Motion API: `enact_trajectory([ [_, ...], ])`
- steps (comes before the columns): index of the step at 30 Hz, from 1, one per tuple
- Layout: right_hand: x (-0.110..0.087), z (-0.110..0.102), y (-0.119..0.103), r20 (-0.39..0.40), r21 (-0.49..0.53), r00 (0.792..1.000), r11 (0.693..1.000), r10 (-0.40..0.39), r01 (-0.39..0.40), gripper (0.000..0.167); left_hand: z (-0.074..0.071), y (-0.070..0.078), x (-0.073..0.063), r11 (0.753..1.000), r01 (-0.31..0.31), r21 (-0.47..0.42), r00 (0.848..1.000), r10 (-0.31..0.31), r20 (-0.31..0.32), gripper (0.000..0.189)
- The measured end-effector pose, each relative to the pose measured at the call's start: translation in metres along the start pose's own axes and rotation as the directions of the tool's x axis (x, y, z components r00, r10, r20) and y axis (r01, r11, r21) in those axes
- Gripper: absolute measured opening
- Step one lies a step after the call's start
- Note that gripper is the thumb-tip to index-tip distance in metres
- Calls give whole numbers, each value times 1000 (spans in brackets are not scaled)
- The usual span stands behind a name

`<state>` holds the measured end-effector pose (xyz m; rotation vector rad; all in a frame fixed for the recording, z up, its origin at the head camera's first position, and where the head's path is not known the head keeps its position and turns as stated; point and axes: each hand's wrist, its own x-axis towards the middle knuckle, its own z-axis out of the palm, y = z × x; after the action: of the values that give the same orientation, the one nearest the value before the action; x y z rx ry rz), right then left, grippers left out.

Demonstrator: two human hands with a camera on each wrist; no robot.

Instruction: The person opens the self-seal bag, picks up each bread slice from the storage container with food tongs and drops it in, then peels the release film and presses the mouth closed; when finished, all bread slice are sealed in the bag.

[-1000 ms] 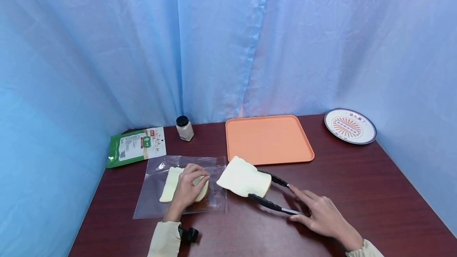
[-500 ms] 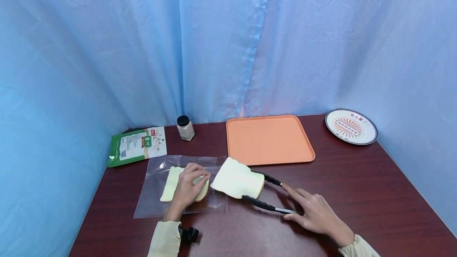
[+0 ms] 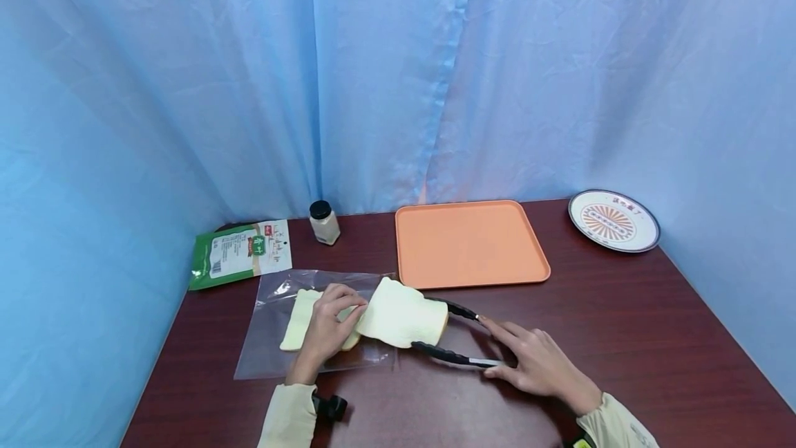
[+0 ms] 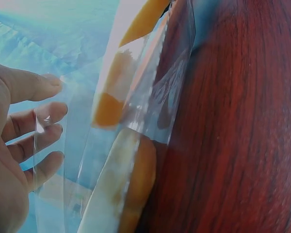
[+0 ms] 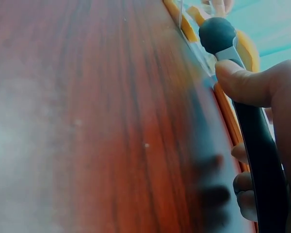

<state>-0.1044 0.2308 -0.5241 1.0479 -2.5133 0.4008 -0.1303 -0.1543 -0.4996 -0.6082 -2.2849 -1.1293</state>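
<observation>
One slice (image 3: 300, 319) lies inside the bag (image 3: 264, 344) at left. The right hand (image 3: 536, 363) grips tongs (image 3: 444, 353) holding another slice (image 3: 404, 315), its left end seemingly just inside the mouth, most outside. The left hand (image 3: 329, 323) pinches the bag's lip.

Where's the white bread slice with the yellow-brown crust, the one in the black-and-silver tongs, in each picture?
Head: the white bread slice with the yellow-brown crust is lower middle, in the black-and-silver tongs.
Left wrist: the slice is top middle, crust towards us.
Right wrist: the slice is top right, partly hidden behind the tongs.
Shared landmark: the dark red wooden table.
</observation>
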Motion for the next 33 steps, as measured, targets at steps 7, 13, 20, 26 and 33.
enact_trajectory([
  [7,8,4,5,5,21,999,998,-51,51,87,1,-2,0,1000,-19,-8,1000,19,-10,13],
  [13,17,7,9,42,45,997,997,-65,63,87,0,-2,0,1000,-15,1,1000,15,-5,12],
  [20,28,9,11,66,52,995,996,-71,67,86,0,-1,0,1000,-6,7,1000,6,-3,11],
  [26,34,13,11,85,51,993,996,-81,77,86,-1,0,0,1000,7,27,1000,-7,4,11],
  [33,42,16,11,93,77,991,993,-95,88,86,-2,0,1,999,8,35,1000,-8,7,11],
])
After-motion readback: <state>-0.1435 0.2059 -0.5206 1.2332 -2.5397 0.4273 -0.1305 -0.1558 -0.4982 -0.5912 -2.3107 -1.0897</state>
